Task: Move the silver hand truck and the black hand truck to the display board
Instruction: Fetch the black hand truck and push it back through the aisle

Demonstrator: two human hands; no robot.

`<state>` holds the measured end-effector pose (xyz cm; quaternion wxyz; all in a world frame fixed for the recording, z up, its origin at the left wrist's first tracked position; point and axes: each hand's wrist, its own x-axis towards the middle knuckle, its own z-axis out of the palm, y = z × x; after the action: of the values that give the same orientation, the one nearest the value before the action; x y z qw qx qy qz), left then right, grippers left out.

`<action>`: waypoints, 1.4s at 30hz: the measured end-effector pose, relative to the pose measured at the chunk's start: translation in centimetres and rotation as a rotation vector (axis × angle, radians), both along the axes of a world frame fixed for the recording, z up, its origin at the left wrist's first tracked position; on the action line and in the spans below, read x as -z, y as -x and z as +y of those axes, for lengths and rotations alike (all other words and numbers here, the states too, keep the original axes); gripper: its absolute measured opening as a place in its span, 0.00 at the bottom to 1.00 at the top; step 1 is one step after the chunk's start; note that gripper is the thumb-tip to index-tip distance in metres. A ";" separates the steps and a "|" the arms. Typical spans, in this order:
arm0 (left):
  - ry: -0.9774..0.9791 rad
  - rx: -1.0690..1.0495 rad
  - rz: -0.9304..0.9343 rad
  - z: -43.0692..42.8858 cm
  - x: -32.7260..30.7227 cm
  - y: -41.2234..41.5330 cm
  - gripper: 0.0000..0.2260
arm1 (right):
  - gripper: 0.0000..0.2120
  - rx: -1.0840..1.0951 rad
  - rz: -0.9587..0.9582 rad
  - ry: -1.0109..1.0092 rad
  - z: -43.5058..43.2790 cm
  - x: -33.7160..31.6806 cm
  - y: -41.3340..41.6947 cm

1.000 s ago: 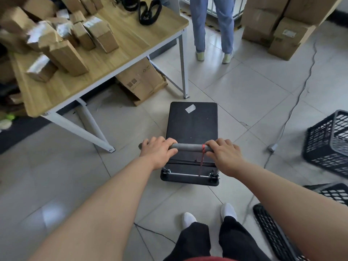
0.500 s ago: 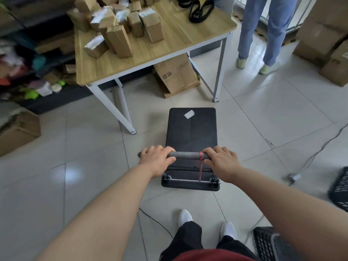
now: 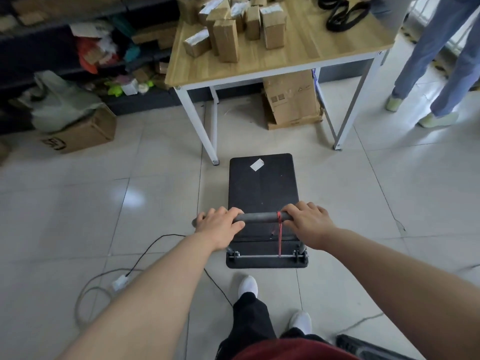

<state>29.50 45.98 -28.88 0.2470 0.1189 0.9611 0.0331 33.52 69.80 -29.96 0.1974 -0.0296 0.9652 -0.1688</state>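
The black hand truck (image 3: 262, 185) stands on the tiled floor right in front of me, its flat dark deck bearing a small white sticker. Its grey padded handle bar (image 3: 262, 217) runs across the near end, with a red cord hanging from it. My left hand (image 3: 219, 226) is wrapped around the bar's left end and my right hand (image 3: 307, 223) around its right end. No silver hand truck or display board is in view.
A wooden table (image 3: 306, 61) with white legs, piled with small cartons, stands just beyond the truck; a carton (image 3: 291, 100) sits under it. A person's legs (image 3: 436, 61) are at the right. Shelves, a bag and a box (image 3: 78, 133) are left. Cables (image 3: 145, 258) lie on the floor by my left arm.
The truck and I have turned left: the table has slid from upper left to centre-right, the black crates at the right have left the view, and shelves and a floor cable have come in.
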 end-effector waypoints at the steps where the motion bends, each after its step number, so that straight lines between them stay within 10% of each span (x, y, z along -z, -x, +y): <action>1: 0.002 -0.018 -0.005 0.0 0.0 -0.7 0.15 | 0.14 -0.021 -0.003 -0.001 0.1 -0.1 -0.2; 42: 0.057 -0.291 0.025 -10.4 -0.1 -0.1 0.15 | 0.13 -0.606 0.029 -0.082 -10.8 -0.7 12.2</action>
<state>29.56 35.57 -28.82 0.2309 -0.0282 0.9718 0.0397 21.30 58.96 -29.31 0.2259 -0.3106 0.9212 -0.0626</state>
